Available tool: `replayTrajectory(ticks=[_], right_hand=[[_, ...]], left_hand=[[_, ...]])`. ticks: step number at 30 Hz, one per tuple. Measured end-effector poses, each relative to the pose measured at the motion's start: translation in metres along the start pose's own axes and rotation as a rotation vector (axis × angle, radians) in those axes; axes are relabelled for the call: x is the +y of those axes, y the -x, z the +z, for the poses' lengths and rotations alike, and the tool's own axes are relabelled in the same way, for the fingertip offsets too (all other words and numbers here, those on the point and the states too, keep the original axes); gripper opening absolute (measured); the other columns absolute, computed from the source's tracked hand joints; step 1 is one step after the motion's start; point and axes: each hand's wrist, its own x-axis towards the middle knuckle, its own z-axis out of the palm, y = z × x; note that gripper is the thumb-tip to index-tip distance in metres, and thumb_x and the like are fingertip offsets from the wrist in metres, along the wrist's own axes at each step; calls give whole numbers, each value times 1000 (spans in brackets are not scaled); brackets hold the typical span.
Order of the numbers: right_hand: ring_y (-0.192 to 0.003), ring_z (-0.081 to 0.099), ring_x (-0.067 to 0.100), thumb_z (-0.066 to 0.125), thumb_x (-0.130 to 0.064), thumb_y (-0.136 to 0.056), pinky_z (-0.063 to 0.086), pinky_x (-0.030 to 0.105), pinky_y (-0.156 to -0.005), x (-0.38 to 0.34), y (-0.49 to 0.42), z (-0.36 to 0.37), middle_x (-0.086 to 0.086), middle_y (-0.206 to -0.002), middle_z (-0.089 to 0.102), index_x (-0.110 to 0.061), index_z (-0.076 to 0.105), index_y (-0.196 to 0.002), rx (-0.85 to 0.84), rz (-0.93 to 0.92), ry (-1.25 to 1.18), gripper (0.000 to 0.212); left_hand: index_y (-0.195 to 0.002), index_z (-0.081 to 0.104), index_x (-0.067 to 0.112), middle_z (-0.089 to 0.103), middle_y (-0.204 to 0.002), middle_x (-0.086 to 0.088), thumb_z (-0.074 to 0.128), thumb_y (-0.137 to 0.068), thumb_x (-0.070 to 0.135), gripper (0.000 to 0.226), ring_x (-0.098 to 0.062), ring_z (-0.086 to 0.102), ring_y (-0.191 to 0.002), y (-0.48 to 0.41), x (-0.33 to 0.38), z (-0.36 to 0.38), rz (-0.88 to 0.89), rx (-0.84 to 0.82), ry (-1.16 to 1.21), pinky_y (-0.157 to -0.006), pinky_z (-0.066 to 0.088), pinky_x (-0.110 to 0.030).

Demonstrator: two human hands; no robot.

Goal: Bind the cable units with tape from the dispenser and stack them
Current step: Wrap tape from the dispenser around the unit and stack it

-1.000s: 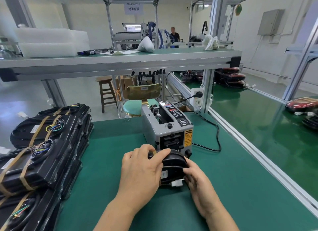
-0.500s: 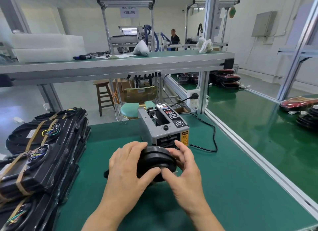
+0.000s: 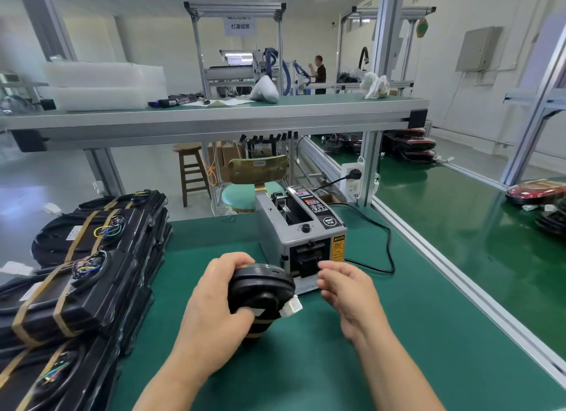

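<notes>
While your left hand grips the black cable unit, fingers curled over its top edge and thumb pressed against its round face, the unit sits tilted low over the green table, just in front of the tape dispenser and slightly to its left. You can't tell from here whether the unit's lower edge touches the table. A white plug sticks out from the unit's right side, toward your other hand. Your right hand is off the unit, just beside it, with fingers loosely curled and the fingertips drawn together right at the dispenser's front slot. Whether they pinch a piece of tape cannot be told, as no strip shows clearly between them. The dispenser stands upright on the table, and its black cord loops off its right side and up to a socket on the frame post. To your left lies the stack of finished black units, each wrapped in tan tape bands, with coloured wires showing in their round openings. It reaches from the near edge of the table to the far one. Above the table runs a long shelf, and behind it stand a wooden stool and a chair with a teal seat.
</notes>
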Motion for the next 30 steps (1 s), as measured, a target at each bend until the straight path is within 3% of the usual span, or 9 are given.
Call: replayTrajectory(ticks=[3, 9, 13, 17, 22, 27, 30], right_hand=[[-48, 53, 6, 59, 1, -92, 41, 15, -41, -2, -17, 6, 6, -71, 60, 2, 68, -96, 102, 78, -38, 10], [-39, 54, 4, 61, -1, -92, 41, 14, -36, -5, -33, 23, 8, -66, 63, -2, 64, -83, 177, 127, -37, 9], [-45, 56, 8, 64, -5, -91, 42, 15, -36, -8, -39, 27, 7, -65, 65, -2, 64, -80, 220, 159, -27, 12], [-38, 56, 6, 65, -2, -88, 41, 15, -35, -9, -41, 29, 6, -60, 65, -2, 62, -75, 257, 170, -45, 13], [-43, 56, 10, 64, -2, -84, 41, 18, -38, -8, -45, 34, 2, -50, 65, -4, 63, -68, 315, 151, 36, 16], [-47, 54, 10, 65, -13, -78, 40, 25, -52, -4, -42, 43, -7, -37, 58, -11, 66, -62, 393, 51, 207, 16], [-46, 51, 10, 64, -11, -79, 40, 24, -51, 2, -38, 38, -6, -39, 57, -9, 66, -64, 394, 55, 102, 15]], left_hand=[[-103, 46, 51, 54, -105, 22, 51, -54, 12, 63, -5, 53, -101, 2, 1, 1, 6, 6, 14, -79, 36, -6], [-104, 48, 49, 58, -102, 18, 52, -55, 11, 62, -7, 55, -99, 7, 1, -2, 6, 15, 47, -79, 38, -7], [-103, 51, 46, 60, -102, 18, 53, -54, 9, 61, -10, 56, -99, 11, 0, -2, 25, 63, 69, -82, 41, -12], [-106, 55, 36, 61, -103, 15, 55, -55, 7, 58, -11, 58, -100, 19, -2, 9, 41, 126, 122, -86, 44, -16], [-108, 54, 34, 58, -105, 12, 65, -59, 7, 57, -12, 58, -103, 24, 1, 24, 98, 162, 128, -86, 39, -8], [-111, 51, 31, 55, -108, 11, 66, -59, 7, 59, -13, 56, -102, 21, 0, 27, 176, 238, 25, -90, 41, -12], [-114, 52, 33, 57, -110, 12, 67, -60, 5, 63, -7, 57, -105, 22, 1, 24, 197, 273, 21, -92, 38, -7]])
